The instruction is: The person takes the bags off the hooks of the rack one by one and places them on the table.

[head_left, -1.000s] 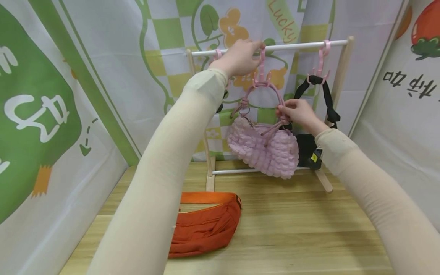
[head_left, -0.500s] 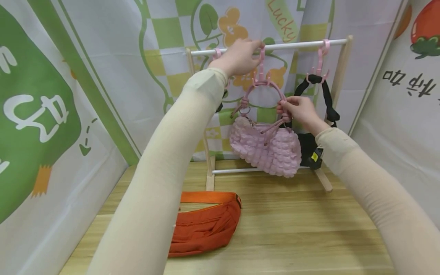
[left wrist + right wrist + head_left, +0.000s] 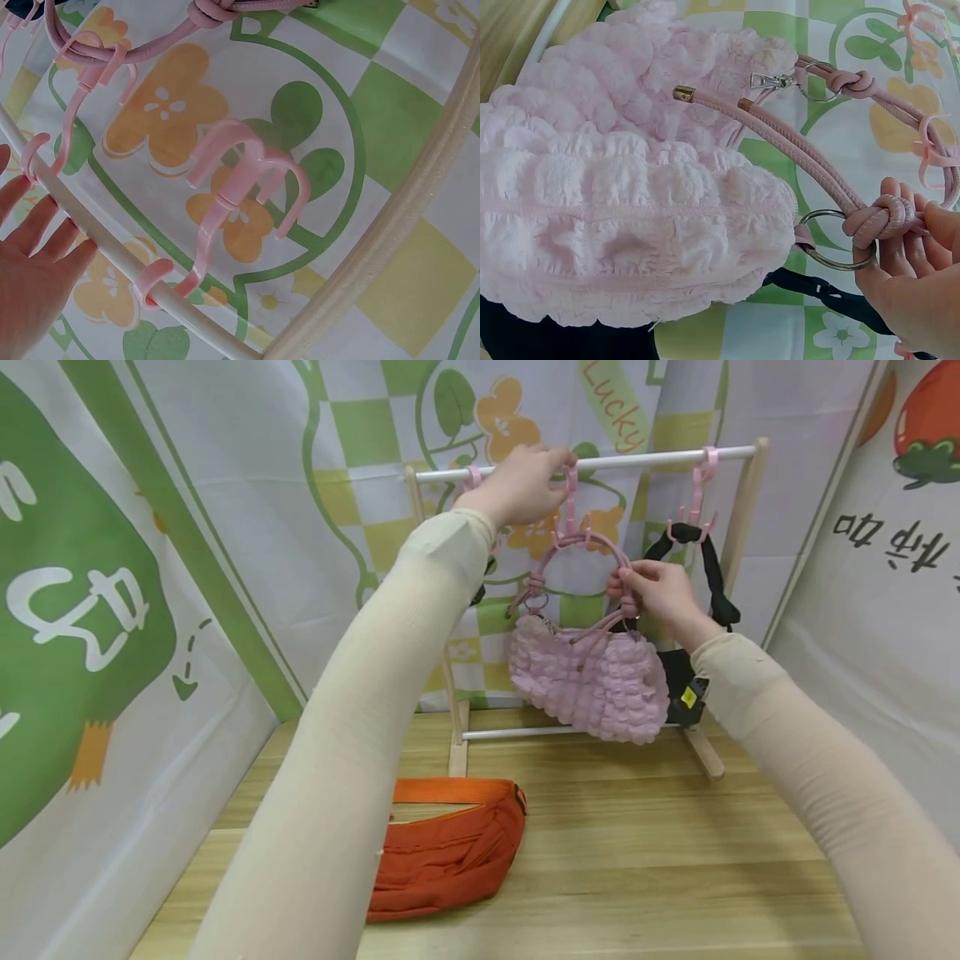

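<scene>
A puffy pink handbag (image 3: 592,681) hangs by its looped strap (image 3: 120,56) from the middle pink hook (image 3: 572,510) on a white rod. My left hand (image 3: 525,485) is up at the rod, thumb and index finger at the top of that hook; the left wrist view shows its other fingertips against the rod (image 3: 82,217). With my right hand (image 3: 660,593) I pinch the bag's strap just above a knot (image 3: 881,219) and metal ring (image 3: 836,255). The bag's right end reaches in front of a black bag (image 3: 682,685), partly covering it.
An orange waist bag (image 3: 457,852) lies on the wooden table (image 3: 637,877), partly behind my left arm. The black bag's strap (image 3: 716,568) hangs on the right pink hook (image 3: 697,485). A bare left hook (image 3: 240,169) sits near the rack's wooden post (image 3: 405,202). Printed curtains surround the rack.
My right hand has moved slightly up and to the right, pulling the strap and the pink handbag with it. The left hand stays at the middle hook.
</scene>
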Action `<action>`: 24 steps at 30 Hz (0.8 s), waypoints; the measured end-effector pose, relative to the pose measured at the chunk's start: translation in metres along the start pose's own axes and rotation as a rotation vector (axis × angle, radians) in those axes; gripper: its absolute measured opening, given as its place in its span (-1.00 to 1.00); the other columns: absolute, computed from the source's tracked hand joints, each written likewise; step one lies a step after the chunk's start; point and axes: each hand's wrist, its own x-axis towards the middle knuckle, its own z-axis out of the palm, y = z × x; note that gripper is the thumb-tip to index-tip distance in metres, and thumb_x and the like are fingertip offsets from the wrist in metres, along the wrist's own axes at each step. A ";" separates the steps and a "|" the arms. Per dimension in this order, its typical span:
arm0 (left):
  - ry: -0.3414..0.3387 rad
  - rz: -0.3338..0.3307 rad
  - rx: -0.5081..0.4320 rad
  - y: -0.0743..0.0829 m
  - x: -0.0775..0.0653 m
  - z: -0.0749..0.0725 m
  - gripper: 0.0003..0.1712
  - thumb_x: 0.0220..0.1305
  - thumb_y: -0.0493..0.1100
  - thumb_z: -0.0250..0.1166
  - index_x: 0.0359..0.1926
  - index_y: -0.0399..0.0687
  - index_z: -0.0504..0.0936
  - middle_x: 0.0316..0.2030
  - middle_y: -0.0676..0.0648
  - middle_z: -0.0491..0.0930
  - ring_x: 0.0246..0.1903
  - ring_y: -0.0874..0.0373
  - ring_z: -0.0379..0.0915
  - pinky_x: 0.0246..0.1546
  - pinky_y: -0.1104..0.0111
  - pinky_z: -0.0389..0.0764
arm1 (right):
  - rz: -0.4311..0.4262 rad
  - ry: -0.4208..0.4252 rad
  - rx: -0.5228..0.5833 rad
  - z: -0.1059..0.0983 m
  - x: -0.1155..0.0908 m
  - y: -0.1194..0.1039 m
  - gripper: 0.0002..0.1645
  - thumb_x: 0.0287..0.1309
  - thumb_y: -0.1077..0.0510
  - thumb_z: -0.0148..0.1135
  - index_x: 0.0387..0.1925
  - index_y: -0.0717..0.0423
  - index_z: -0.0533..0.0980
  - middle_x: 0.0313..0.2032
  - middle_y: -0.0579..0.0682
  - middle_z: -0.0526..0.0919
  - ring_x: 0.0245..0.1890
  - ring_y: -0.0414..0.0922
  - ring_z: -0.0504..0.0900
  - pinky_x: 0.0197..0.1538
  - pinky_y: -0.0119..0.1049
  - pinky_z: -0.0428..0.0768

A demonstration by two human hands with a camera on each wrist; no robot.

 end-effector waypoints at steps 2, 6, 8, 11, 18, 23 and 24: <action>0.000 0.001 -0.004 0.000 0.000 0.000 -0.43 0.44 0.01 -0.09 0.42 0.14 0.13 0.38 0.03 0.23 0.37 0.09 0.09 0.38 0.27 0.13 | 0.003 0.004 0.007 0.000 -0.001 -0.003 -0.64 0.32 0.15 0.06 -0.02 0.39 0.43 -0.41 -0.02 0.69 -0.45 -0.26 0.63 -0.50 -0.43 0.51; 0.003 0.004 -0.006 0.000 0.000 0.001 -0.44 0.44 0.00 -0.09 0.42 0.14 0.14 0.37 0.03 0.25 0.30 0.11 0.19 0.32 0.30 0.21 | 0.013 0.008 0.019 0.002 -0.005 -0.012 -0.58 0.32 0.15 0.05 0.05 0.44 0.39 -0.41 -0.02 0.69 -0.47 -0.26 0.60 -0.49 -0.43 0.52; 0.005 0.005 -0.003 0.000 0.000 0.001 -0.43 0.44 0.00 -0.09 0.42 0.14 0.14 0.37 0.03 0.26 0.30 0.11 0.20 0.33 0.31 0.21 | 0.013 0.006 0.026 0.003 -0.007 -0.016 -0.55 0.33 0.16 0.05 0.08 0.47 0.37 -0.41 -0.02 0.69 -0.47 -0.25 0.60 -0.49 -0.43 0.52; 0.007 0.006 0.002 0.000 0.000 0.001 -0.43 0.44 -0.01 -0.09 0.42 0.13 0.14 0.37 0.03 0.25 0.30 0.12 0.20 0.32 0.31 0.22 | 0.007 0.012 0.052 0.005 -0.008 -0.021 -0.63 0.32 0.18 0.06 0.00 0.42 0.41 -0.42 0.00 0.68 -0.48 -0.24 0.60 -0.50 -0.42 0.51; 0.003 0.006 -0.003 -0.001 0.000 0.001 -0.43 0.44 -0.02 -0.10 0.42 0.13 0.13 0.36 0.02 0.26 0.23 0.12 0.26 0.19 0.34 0.34 | -0.016 0.039 0.122 0.007 -0.007 -0.027 -0.79 0.30 0.18 0.07 -0.16 0.26 0.51 -0.44 0.02 0.69 -0.52 -0.23 0.59 -0.55 -0.43 0.49; 0.006 0.006 -0.001 -0.001 0.000 0.002 -0.43 0.44 -0.02 -0.10 0.43 0.13 0.12 0.37 0.03 0.25 0.18 0.14 0.29 0.21 0.36 0.32 | -0.041 0.056 0.109 0.010 -0.006 -0.030 -0.78 0.30 0.16 0.07 -0.17 0.23 0.53 -0.45 0.00 0.70 -0.50 -0.25 0.62 -0.56 -0.45 0.48; 0.006 0.006 -0.003 -0.001 0.000 0.002 -0.43 0.44 -0.02 -0.10 0.43 0.13 0.12 0.37 0.03 0.25 0.18 0.14 0.29 0.21 0.36 0.32 | -0.040 0.061 0.105 0.011 -0.006 -0.031 -0.76 0.30 0.16 0.08 -0.14 0.24 0.53 -0.45 0.00 0.71 -0.48 -0.24 0.63 -0.56 -0.45 0.48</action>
